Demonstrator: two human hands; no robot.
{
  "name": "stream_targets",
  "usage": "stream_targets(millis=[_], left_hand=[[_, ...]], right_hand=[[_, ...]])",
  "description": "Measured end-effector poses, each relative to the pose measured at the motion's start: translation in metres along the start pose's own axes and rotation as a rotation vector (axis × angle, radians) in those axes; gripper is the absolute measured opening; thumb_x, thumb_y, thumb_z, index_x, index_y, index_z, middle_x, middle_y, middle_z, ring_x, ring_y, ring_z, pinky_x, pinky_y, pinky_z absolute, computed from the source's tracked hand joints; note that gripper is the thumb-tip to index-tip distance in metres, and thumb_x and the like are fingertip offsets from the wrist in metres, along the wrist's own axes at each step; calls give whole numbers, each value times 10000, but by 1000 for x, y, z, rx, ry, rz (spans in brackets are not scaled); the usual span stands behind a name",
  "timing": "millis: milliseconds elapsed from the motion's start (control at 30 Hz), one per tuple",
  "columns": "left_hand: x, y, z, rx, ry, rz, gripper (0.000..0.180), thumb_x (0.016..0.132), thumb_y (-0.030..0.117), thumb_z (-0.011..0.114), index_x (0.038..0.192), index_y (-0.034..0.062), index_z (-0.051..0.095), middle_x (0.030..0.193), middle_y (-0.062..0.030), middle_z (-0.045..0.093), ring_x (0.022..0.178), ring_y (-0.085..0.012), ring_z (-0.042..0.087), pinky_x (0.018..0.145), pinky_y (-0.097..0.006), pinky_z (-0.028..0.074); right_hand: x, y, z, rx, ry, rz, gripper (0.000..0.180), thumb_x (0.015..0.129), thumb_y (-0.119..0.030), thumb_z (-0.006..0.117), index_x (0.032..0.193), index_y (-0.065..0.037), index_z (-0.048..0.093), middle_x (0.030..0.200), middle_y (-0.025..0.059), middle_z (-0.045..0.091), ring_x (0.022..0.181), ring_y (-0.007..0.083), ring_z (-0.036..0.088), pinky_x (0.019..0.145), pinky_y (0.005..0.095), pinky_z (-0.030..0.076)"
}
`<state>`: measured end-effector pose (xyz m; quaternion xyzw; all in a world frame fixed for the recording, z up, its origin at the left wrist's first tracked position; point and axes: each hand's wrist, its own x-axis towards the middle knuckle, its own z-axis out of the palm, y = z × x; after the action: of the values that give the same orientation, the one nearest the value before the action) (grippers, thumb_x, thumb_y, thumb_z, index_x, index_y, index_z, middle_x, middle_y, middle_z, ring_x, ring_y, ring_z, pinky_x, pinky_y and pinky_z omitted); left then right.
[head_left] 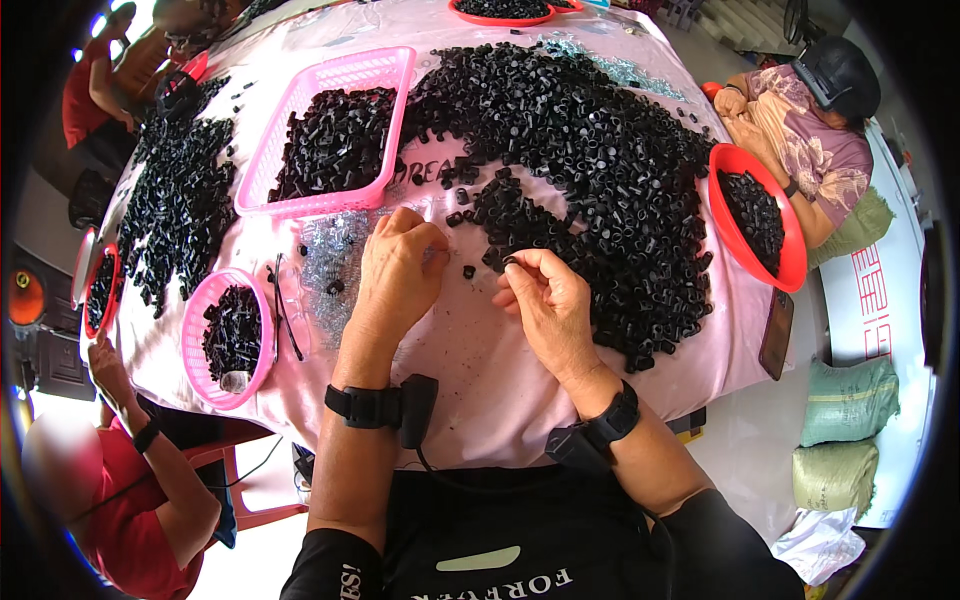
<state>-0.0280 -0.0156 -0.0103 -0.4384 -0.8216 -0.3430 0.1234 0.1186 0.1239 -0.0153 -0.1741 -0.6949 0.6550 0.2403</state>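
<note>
My right hand (548,305) pinches a small black cap (509,261) between thumb and fingertips, at the near edge of a big heap of black caps (610,190). To its left, my left hand (395,268) is closed, its fingertips curled inward; whatever they hold is hidden. Beside and partly beneath the left hand lies a spread of tiny clear plastic pieces (330,265). A few loose caps sit on the pink cloth (450,340) between my hands. Both wrists wear black straps with small boxes.
A pink rectangular basket (400,120) of black parts stands beyond my left hand. Nearer left are a round pink basket (193,340) and black-handled tweezers or scissors (287,312). A red bowl (785,200) and a phone (776,335) lie right. Co-workers sit on both sides.
</note>
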Motion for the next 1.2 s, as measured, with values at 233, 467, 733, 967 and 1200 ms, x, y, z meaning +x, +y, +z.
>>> stream_targets(millis=[233,467,733,967,1200], left_hand=[[12,19,-4,-218,101,25,141,838,-7,695,971,41,697,916,-116,664,887,-331,659,773,-407,536],[10,36,-2,-517,-111,43,135,874,-68,657,994,-19,694,967,-112,704,874,-220,696,778,-331,557],[8,41,-4,-498,-143,-8,171,869,-58,682,1026,8,700,914,-90,727,836,-199,702,776,-323,558],[8,41,-2,-525,-136,-18,186,856,-66,697,1028,5,705,922,-80,727,841,-191,704,771,-315,560],[9,40,-3,-519,-191,-20,126,854,-56,699,976,-24,705,934,-95,712,856,-200,699,772,-318,560]], right_hand=[[0,0,0,-50,5,-64,141,1000,-83,647,1078,34,669,833,56,720,710,101,698,636,243,536],[1,1,1,-113,1,-127,116,978,-43,648,1061,30,686,796,74,728,699,101,699,634,250,533],[1,-1,1,-98,15,-118,116,979,-41,645,1058,28,693,800,79,735,700,106,704,639,254,537],[1,0,0,-98,15,-115,125,989,-48,635,1067,29,694,808,85,743,719,122,724,655,258,552],[1,1,0,-84,17,-99,124,987,-46,638,1070,29,693,799,82,741,718,122,722,665,262,555]])
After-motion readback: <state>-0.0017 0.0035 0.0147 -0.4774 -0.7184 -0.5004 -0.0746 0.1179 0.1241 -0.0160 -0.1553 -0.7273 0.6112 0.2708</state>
